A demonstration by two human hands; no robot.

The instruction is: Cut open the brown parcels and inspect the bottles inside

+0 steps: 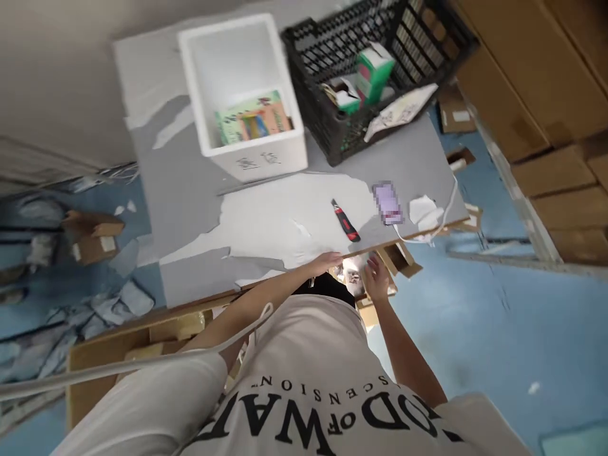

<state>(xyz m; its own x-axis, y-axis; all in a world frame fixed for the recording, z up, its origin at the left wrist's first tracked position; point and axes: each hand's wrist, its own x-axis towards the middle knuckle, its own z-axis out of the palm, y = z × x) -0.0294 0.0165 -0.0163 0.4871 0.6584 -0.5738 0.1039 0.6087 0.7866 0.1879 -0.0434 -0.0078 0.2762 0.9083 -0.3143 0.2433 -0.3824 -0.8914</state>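
My left hand (327, 261) is at the front edge of the table (185, 164), in front of my waist. Its fingers point right along the edge and look stretched out, with the tips partly hidden. My right hand (376, 278) hangs just past that edge, lower down, its fingers slightly curled and apart. Nothing is plainly held in either one. Between them, below the table edge, is a brightly lit patch of small items I cannot make out. A black and red utility knife (346, 221) lies on the table just beyond my hands.
A white foam box (270, 159) holds colourful flat packs. Beside it stands a black plastic crate (327, 130) with green boxes. A purple phone (387, 201) on a white cable lies near crumpled paper (424, 212). Cardboard boxes (560, 202) stack at the right, over a blue floor (475, 329).
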